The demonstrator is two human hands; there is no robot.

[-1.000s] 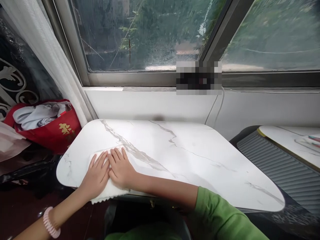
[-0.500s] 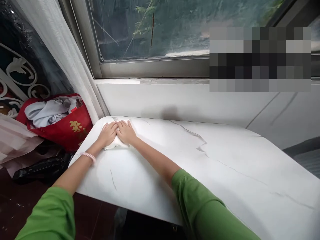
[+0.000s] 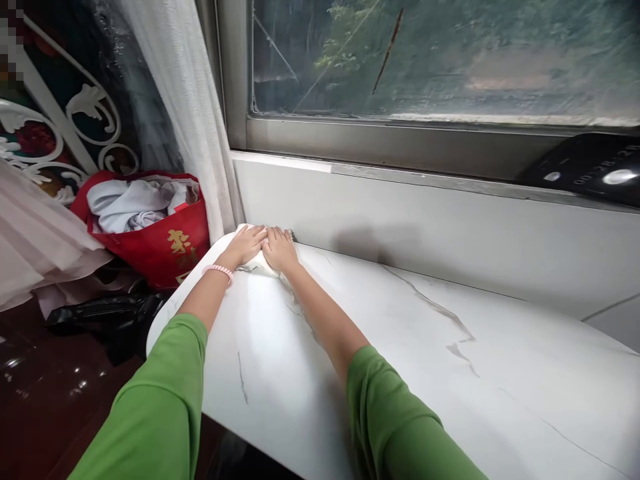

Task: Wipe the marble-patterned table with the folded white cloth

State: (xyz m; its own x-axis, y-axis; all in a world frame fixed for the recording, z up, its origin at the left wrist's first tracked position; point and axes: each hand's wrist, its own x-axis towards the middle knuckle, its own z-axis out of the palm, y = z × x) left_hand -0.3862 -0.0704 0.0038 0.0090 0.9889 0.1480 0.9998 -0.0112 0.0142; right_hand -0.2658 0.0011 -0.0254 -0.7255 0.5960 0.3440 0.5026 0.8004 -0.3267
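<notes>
Both my hands rest side by side on a white cloth (image 3: 260,265) at the far left corner of the white marble-patterned table (image 3: 380,347). My left hand (image 3: 246,245), with a pink coiled band around the wrist, lies flat on the cloth with its fingers stretched out. Touching it at the fingertips, my right hand (image 3: 280,249) also presses flat, its fingers extended toward the wall. The palms and fingers hide most of the cloth; its near edge shows below them.
A white wall (image 3: 310,200) runs along the table's back edge beneath a metal-framed window (image 3: 380,137). Beside the left corner hang a white curtain (image 3: 185,100) and stand a red bag (image 3: 155,250) of clothes and a black bag (image 3: 105,320). A dark object (image 3: 590,170) sits on the sill.
The view has turned to the left. My two hands and the cloth have slid a little farther back, up to the table's edge by the wall.
</notes>
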